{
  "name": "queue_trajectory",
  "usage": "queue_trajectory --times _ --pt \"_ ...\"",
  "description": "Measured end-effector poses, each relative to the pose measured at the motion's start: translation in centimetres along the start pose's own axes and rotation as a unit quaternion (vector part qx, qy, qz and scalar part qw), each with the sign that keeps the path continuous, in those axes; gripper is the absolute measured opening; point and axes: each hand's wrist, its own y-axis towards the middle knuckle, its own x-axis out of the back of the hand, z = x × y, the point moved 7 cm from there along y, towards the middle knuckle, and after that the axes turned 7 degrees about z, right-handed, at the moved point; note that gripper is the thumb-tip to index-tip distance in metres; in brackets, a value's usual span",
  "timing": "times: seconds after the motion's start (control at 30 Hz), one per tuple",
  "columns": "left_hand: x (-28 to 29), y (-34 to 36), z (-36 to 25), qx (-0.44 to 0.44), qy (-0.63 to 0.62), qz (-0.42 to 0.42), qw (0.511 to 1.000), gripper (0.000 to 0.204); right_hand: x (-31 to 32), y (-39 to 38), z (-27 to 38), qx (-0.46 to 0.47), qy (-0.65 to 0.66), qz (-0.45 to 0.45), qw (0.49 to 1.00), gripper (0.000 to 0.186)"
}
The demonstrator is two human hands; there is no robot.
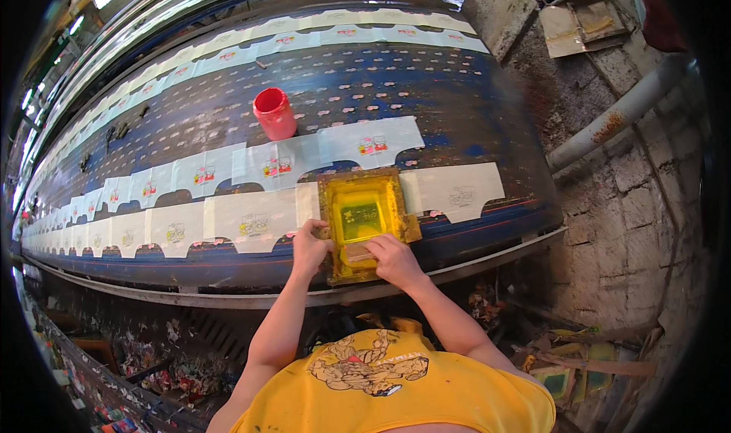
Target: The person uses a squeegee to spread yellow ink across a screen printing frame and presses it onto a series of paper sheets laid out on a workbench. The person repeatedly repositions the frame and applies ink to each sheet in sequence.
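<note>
My left hand (311,246) grips the left edge of a small screen-printing frame (330,191), smeared yellow, with yellow ink inside over a green mesh. My right hand (388,258) is closed on a wooden squeegee (358,250) in the near half of the frame. The frame lies over a row of cream fabric pieces (457,189), several bearing faint outline or yellow prints (255,223). Just behind, a row of pale blue pieces (289,159) carries small pink and red figures.
A red ink container (274,121) stands on the long printing table (502,143). More fabric rows (343,18) run along its far side. At the right are a rusty pipe (609,117) and wooden boards (579,29). Debris (183,364) lies below the near edge.
</note>
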Motion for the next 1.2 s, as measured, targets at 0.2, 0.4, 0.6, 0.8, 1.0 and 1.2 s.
queue_trajectory --times 0.2,0.4,0.6,0.8,1.0,1.2 --pt "-3.5 -0.3 -3.2 -0.061 -0.104 -0.005 0.993 0.047 4.9 -1.4 -1.9 0.027 -0.014 -0.007 1.0 0.039" --pt "-15.4 0.1 -6.9 -0.062 -0.135 0.014 0.989 0.049 12.2 -6.2 -9.3 0.0 -0.044 -0.017 0.999 0.036" --pt "-25.4 0.5 -8.2 -0.038 -0.101 0.027 0.994 0.048 16.7 -11.1 -16.8 -0.035 -0.035 -0.002 0.999 0.032" --pt "-28.8 0.8 -8.2 -0.018 -0.096 0.024 0.995 0.046 17.7 -13.3 -20.0 -0.009 -0.03 0.0 1.0 0.031" --pt "-29.3 0.9 -8.2 -0.005 -0.07 0.019 0.997 0.044 17.2 -13.4 -21.2 -0.007 -0.021 0.007 1.0 0.031" --pt "-29.7 0.8 -8.8 -0.019 -0.081 0.019 0.996 0.045 17.3 -13.4 -21.6 -0.018 -0.012 0.024 0.999 0.031"
